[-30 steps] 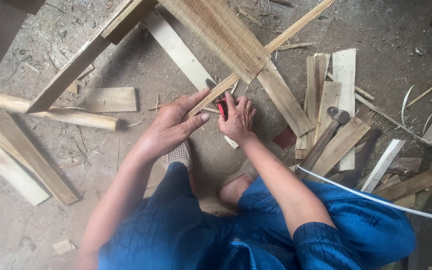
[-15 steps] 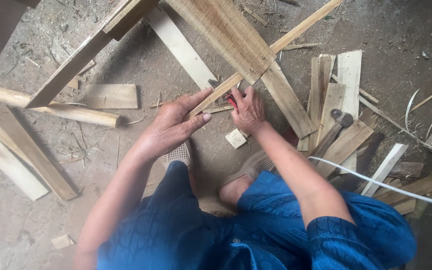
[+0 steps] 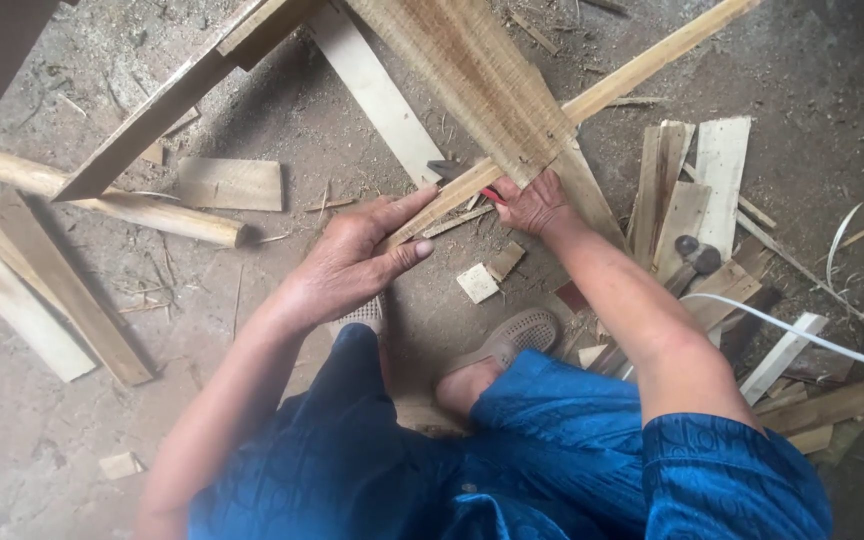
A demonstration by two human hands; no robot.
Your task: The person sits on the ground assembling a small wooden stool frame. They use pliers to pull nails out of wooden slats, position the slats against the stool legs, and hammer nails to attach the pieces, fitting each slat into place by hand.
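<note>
Nearest to the camera are the blue trousers and a grey slipper on the dirt floor. Just past them, at about 10 o'clock from the slipper, the left hand lies open and flat, its fingers spread, pressing the near end of a thin wooden strip. At 1 o'clock from the slipper, the right hand is closed around a tool with a red handle (its dark tip seems to show at the strip's edge, but I cannot tell the kind), just where the strip goes under a wide plank.

To do this well, I think the left palm should press the strip firmly, with the fingers well apart from the tool. Small offcuts lie between the hands; a pile of scrap boards is at 3 o'clock.
</note>
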